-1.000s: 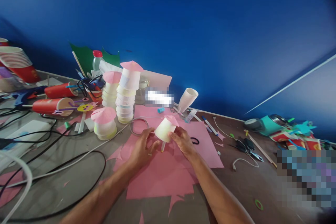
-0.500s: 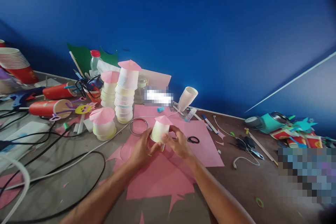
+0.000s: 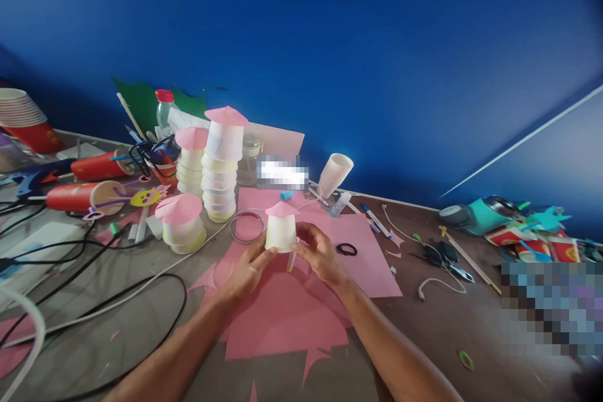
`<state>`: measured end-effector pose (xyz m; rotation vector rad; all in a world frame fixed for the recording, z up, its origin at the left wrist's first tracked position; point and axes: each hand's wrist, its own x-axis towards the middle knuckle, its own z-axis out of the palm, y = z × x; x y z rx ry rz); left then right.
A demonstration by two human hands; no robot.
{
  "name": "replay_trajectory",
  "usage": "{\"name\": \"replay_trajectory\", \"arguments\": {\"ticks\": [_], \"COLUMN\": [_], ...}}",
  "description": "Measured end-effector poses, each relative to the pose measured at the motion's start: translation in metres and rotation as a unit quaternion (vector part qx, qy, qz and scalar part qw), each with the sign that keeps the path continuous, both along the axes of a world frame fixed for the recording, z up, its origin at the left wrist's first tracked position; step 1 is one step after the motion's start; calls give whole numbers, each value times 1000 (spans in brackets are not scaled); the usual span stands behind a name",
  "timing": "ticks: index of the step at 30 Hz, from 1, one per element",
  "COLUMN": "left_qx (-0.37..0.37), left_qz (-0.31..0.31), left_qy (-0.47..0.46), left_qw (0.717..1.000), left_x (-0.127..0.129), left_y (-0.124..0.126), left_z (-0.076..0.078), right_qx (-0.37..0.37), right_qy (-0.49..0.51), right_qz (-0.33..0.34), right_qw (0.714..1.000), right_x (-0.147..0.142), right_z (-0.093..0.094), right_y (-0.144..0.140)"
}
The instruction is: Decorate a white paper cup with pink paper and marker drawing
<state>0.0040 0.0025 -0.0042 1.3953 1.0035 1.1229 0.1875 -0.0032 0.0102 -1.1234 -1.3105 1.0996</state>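
Between my two hands is an upside-down white paper cup [image 3: 281, 232] with a pink paper cone [image 3: 282, 209] on top like a roof. My left hand [image 3: 249, 267] grips its lower left side. On its right, my right hand [image 3: 320, 254] holds the lower edge with thumb and fingers. Beneath lie sheets of pink paper [image 3: 282, 320], with a small white stick-like piece [image 3: 291, 262] just below the cup. To the left stand a short pink-roofed cup stack [image 3: 181, 232], a tall pink-roofed stack [image 3: 220, 182] and another pink-roofed stack [image 3: 189, 169] behind.
Red paper cups [image 3: 85, 196] and black cables [image 3: 162, 282] crowd the left. A tilted white cup stack [image 3: 334, 176], a glue bottle [image 3: 340, 205] and a black hair tie [image 3: 347, 249] lie right of centre. Scissors [image 3: 461, 273] and a teal bottle [image 3: 483, 218] are farther right. A blue wall [image 3: 330, 63] rises behind.
The roofed cup has turned from tilted to nearly upright and shifted slightly left between my hands. My left hand has moved a little left and lower. The view has shifted slightly.
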Motion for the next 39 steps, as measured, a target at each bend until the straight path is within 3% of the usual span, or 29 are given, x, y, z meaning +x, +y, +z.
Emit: {"name": "replay_trajectory", "arguments": {"ticks": [6,13,18,27,32,39], "left_qx": [-39,-57,-83,-106,-120,-155], "left_qz": [-59,-59,-58,-42,-81,-55], "left_qy": [-30,-38,-55,-133,-206,-262], "left_qw": [997,996,993,984,968,951], "left_x": [1,6,5,5,10,9], "left_y": [-2,-8,-7,1,3,4], "left_z": [9,23,20,0,7,18], "right_qx": [16,24,42,39,55,73], "right_qy": [-24,-55,-79,-60,-64,-62], "right_qz": [-5,-20,-30,-36,-39,-36], "right_qw": [1000,998,996,997,996,995], "right_x": [1,-4,-5,-9,-13,-16], "right_z": [-8,-1,-1,5,7,6], "right_y": [1,-4,-8,-12,-16,-19]}}
